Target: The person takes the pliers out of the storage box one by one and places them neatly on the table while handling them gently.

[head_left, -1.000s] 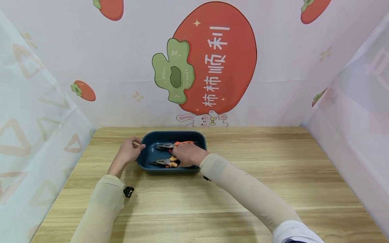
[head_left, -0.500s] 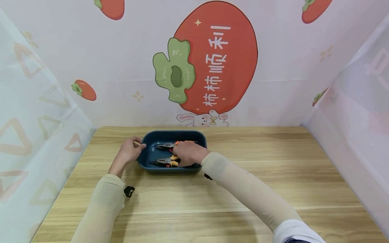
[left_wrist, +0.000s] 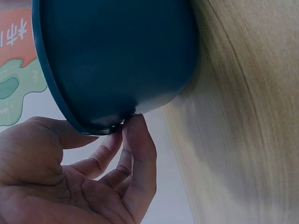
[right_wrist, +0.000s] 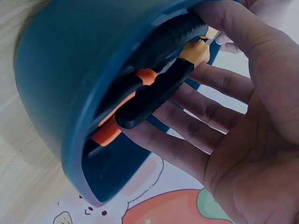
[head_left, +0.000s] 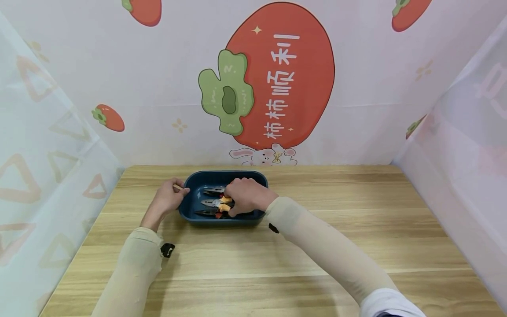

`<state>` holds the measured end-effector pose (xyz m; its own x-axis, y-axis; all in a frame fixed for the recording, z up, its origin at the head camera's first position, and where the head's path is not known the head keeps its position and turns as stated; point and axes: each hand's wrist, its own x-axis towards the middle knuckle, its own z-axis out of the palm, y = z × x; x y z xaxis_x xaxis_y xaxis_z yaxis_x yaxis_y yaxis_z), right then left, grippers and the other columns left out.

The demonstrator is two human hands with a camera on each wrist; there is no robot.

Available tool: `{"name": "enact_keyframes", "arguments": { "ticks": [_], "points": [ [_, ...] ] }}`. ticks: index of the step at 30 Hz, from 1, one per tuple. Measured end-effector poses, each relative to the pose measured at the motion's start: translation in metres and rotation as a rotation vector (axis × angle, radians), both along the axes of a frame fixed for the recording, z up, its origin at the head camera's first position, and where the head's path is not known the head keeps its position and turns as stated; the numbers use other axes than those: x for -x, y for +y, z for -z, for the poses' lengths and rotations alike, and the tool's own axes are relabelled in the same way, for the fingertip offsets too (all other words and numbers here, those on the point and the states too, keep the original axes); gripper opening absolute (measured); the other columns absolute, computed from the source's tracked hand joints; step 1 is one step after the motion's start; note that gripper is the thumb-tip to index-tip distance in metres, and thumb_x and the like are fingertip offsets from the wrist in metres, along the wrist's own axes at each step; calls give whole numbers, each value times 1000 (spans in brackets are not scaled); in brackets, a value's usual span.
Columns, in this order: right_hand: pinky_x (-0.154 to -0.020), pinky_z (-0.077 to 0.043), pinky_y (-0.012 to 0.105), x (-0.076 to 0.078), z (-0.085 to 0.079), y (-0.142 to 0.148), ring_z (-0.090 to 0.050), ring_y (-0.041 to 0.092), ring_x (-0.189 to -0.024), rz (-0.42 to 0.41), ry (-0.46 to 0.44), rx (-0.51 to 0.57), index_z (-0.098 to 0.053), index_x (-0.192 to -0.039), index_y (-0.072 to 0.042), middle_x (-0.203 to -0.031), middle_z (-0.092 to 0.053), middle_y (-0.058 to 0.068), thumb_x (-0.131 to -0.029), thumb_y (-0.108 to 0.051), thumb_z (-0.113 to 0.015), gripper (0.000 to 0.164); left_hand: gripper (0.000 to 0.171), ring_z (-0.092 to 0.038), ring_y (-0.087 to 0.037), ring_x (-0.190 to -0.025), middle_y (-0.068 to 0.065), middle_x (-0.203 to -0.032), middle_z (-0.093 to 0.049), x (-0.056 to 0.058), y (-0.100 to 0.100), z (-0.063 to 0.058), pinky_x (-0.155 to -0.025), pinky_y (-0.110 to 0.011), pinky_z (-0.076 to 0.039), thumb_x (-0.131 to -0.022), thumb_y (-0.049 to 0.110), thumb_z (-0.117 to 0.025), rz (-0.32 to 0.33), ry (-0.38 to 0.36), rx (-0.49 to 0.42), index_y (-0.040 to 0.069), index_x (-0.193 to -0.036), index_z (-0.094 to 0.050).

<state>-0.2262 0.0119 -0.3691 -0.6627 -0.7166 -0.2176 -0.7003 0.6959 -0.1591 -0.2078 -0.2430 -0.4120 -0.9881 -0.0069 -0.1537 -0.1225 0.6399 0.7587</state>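
Observation:
A dark blue rectangular bin (head_left: 222, 223) stands at the back of the table. My left hand (head_left: 168, 197) pinches its left end by the rim, as the left wrist view shows. Inside, my right hand (head_left: 247, 196) holds pliers (head_left: 211, 203) by their black-and-yellow handles, thumb on one handle and fingers along the other. Their jaws point left. On either side lie two more pliers: one pair (head_left: 214, 190) toward the back wall, one pair (head_left: 206, 212) toward the front. Orange-and-black handles (right_wrist: 108, 132) show behind the held pair in the right wrist view.
The wooden table (head_left: 245, 268) extends in front of the bin and to its right. Behind it rises a white wall covering (head_left: 166, 145) with a large printed persimmon, and white sheets hang at both sides.
My right hand has shifted slightly toward the back with the yellow-handled pliers, uncovering more of the front pair. My left hand has stayed at the bin's left end.

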Motion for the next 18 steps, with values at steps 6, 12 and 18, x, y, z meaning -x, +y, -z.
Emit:
{"name": "enact_keyframes", "arguments": {
  "ticks": [6,12,18],
  "points": [
    [-71,-46,30,1,-8,5,-53,16,-83,3,27,11,-71,-104,-18,-94,-62,-4,-89,-40,-79,27,28,-62,-24,-77,-23,-102,-59,2,-1,1,-62,-32,-52,-106,15,-54,-4,8,9,-7,-124,-51],
    [-74,-45,31,1,-17,12,-52,17,-86,15,42,53,-71,-112,-15,-94,-60,-3,-90,-40,-77,34,27,-61,-23,-75,-20,-100,-58,2,-1,1,-61,-31,-52,-105,15,-55,-21,4,0,-5,-122,-51],
    [-77,-49,30,1,-25,19,-55,17,-89,37,40,92,-70,-123,-11,-107,-67,5,-90,-39,-77,44,29,-62,-25,-78,-22,-103,-57,0,0,-2,-63,-32,-53,-106,15,-55,-10,-12,-9,-6,-124,-50]
  ]
}}
